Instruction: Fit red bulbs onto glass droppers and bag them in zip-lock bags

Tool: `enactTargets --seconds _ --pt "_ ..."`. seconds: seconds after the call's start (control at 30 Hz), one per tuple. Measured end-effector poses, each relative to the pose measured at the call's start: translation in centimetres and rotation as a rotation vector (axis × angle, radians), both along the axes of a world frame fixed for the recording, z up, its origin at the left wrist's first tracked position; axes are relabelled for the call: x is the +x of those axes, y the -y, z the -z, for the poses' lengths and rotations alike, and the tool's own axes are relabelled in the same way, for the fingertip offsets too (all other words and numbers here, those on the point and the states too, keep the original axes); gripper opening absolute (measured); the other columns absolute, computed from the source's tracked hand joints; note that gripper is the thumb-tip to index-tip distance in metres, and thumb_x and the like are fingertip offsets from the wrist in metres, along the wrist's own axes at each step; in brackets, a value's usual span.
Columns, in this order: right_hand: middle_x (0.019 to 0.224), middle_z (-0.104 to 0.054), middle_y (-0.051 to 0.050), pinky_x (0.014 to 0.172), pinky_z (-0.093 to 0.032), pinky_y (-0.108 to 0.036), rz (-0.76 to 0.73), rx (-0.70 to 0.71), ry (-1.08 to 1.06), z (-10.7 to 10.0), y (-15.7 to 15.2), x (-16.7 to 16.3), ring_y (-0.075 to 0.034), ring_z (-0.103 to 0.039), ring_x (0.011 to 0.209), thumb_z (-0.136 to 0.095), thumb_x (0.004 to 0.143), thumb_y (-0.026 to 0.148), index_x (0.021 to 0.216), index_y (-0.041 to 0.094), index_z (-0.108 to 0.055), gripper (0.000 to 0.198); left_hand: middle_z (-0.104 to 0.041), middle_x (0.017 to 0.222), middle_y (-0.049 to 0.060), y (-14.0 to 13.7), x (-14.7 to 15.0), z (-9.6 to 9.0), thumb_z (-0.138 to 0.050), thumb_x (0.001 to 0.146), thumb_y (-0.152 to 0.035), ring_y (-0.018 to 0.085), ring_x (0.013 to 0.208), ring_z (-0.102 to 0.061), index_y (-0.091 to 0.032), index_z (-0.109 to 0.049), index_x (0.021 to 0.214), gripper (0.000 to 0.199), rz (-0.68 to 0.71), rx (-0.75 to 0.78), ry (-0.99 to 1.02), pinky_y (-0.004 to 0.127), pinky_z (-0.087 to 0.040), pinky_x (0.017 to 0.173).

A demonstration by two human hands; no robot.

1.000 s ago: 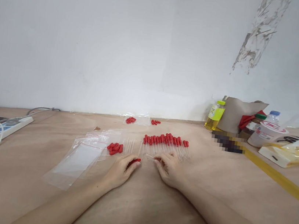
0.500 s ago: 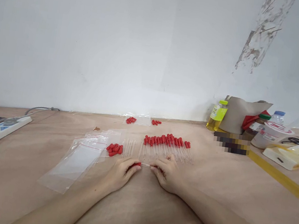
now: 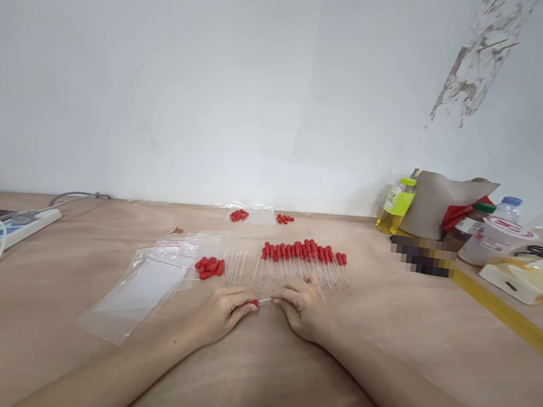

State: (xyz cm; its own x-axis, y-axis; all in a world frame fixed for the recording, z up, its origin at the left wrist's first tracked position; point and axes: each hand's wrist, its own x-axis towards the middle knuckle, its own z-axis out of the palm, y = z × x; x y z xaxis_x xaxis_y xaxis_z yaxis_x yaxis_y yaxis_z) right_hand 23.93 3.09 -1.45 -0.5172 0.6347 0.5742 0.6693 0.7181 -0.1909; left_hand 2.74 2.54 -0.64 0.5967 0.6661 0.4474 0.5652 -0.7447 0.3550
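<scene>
My left hand [image 3: 224,311] is closed around a red rubber dropper bulb [image 3: 254,303], most of it hidden by the fingers. A thin clear dropper tube [image 3: 265,300] spans the gap between my hands, its left end at the bulb. My right hand [image 3: 303,308] pinches the tube's other end. Just beyond the hands lies a row of droppers with red bulbs [image 3: 302,251] on clear tubes. Several bare tubes [image 3: 235,267] lie left of that row, beside a pile of loose red bulbs [image 3: 209,267].
Clear zip bags [image 3: 137,299] lie at left, near a white power strip [image 3: 19,232] with cables. More red bulbs [image 3: 239,215] sit by the wall. At right stand a yellow-green bottle [image 3: 396,206], a lidded tub [image 3: 495,243] and a yellow-white packet [image 3: 531,277].
The tube between my hands now slants slightly up toward the right, and less of the red bulb shows at my left fingertips. The view has shifted slightly.
</scene>
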Motion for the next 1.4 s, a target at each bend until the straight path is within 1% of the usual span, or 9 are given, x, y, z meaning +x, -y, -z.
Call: enactTargets --seconds 0.3,0.53,0.67,0.8,0.87,0.93,1.07,1.2,1.4 --pt "0.066 -0.062 0.0 0.066 -0.022 -0.028 0.012 -0.054 0.029 0.1 0.8 -1.0 -0.01 -0.047 0.059 -0.042 0.084 0.019 0.069 0.017 -0.058 0.022 -0.059 0.072 0.002 0.0 -0.2 0.4 -0.041 0.088 -0.026 0.013 0.066 -0.054 -0.017 -0.06 0.084 0.022 0.048 0.051 -0.02 0.023 -0.042 0.061" --pt "0.069 -0.062 0.001 0.067 -0.026 -0.027 0.031 -0.156 0.042 0.0 1.0 -1.4 -0.011 -0.049 0.061 -0.038 0.087 0.022 0.073 0.018 -0.058 0.025 -0.057 0.075 0.002 -0.2 -0.1 0.4 -0.042 0.088 -0.023 0.013 0.068 -0.054 -0.017 -0.059 0.087 0.019 0.052 0.035 -0.011 0.023 -0.042 0.062" --pt "0.077 -0.061 -0.001 0.068 -0.029 -0.027 -0.002 -0.074 0.071 -0.2 1.1 -1.1 -0.012 -0.05 0.07 -0.037 0.088 0.023 0.081 0.019 -0.059 0.023 -0.06 0.08 0.002 -0.5 -0.2 0.4 -0.045 0.087 -0.022 0.013 0.073 -0.056 -0.019 -0.06 0.088 0.015 0.041 0.063 0.04 0.023 -0.043 0.067" --pt "0.08 -0.059 -0.006 0.068 -0.031 -0.029 0.061 0.033 0.149 -0.6 1.1 -0.2 -0.016 -0.05 0.076 -0.043 0.084 0.022 0.077 0.017 -0.06 0.019 -0.058 0.092 0.002 -0.7 -0.7 0.4 -0.047 0.085 -0.025 0.013 0.075 -0.055 -0.023 -0.055 0.104 0.021 -0.034 0.061 0.064 0.025 -0.044 0.07" --pt "0.08 -0.06 -0.006 0.066 -0.033 -0.027 0.149 -0.02 0.048 -0.8 0.8 0.5 -0.015 -0.051 0.074 -0.041 0.084 0.02 0.078 0.016 -0.06 0.02 -0.055 0.092 0.002 -0.8 -1.0 0.4 -0.049 0.083 -0.026 0.012 0.066 -0.053 -0.022 -0.048 0.111 0.028 -0.118 0.019 0.072 0.025 -0.044 0.065" --pt "0.075 -0.06 -0.005 0.061 -0.035 -0.024 0.252 -0.162 -0.128 -1.2 0.0 1.2 -0.014 -0.052 0.067 -0.04 0.082 0.02 0.076 0.015 -0.059 0.02 -0.054 0.082 0.0 -0.8 -1.2 0.3 -0.049 0.082 -0.025 0.011 0.059 -0.05 -0.02 -0.046 0.108 0.027 -0.167 -0.038 0.05 0.024 -0.042 0.06" --pt "0.057 -0.058 -0.001 0.053 -0.035 -0.021 0.405 -0.427 -0.368 -2.2 -2.6 1.5 -0.012 -0.052 0.056 -0.045 0.076 0.029 0.059 0.016 -0.055 0.023 -0.051 0.063 -0.002 -0.8 -1.0 0.1 -0.046 0.083 -0.024 0.013 0.059 -0.049 -0.018 -0.052 0.079 0.009 -0.132 -0.098 -0.062 0.023 -0.037 0.056" --pt "0.049 -0.054 0.001 0.053 -0.035 -0.02 0.526 -0.51 -0.35 -3.0 -5.4 -0.2 -0.012 -0.053 0.054 -0.049 0.07 0.032 0.048 0.018 -0.052 0.027 -0.051 0.059 -0.003 -0.8 -0.9 -0.1 -0.047 0.082 -0.026 0.012 0.056 -0.046 -0.017 -0.046 0.067 0.017 -0.131 -0.097 -0.079 0.022 -0.034 0.055" --pt "0.06 -0.061 -0.002 0.049 -0.034 -0.022 0.652 -0.553 -0.276 -2.6 -7.3 -2.9 -0.015 -0.056 0.059 -0.053 0.067 0.034 0.047 0.019 -0.055 0.025 -0.048 0.058 -0.003 -0.7 -0.9 -0.2 -0.047 0.081 -0.027 0.011 0.056 -0.044 -0.017 -0.042 0.063 0.021 -0.114 -0.097 -0.101 0.022 -0.031 0.053"
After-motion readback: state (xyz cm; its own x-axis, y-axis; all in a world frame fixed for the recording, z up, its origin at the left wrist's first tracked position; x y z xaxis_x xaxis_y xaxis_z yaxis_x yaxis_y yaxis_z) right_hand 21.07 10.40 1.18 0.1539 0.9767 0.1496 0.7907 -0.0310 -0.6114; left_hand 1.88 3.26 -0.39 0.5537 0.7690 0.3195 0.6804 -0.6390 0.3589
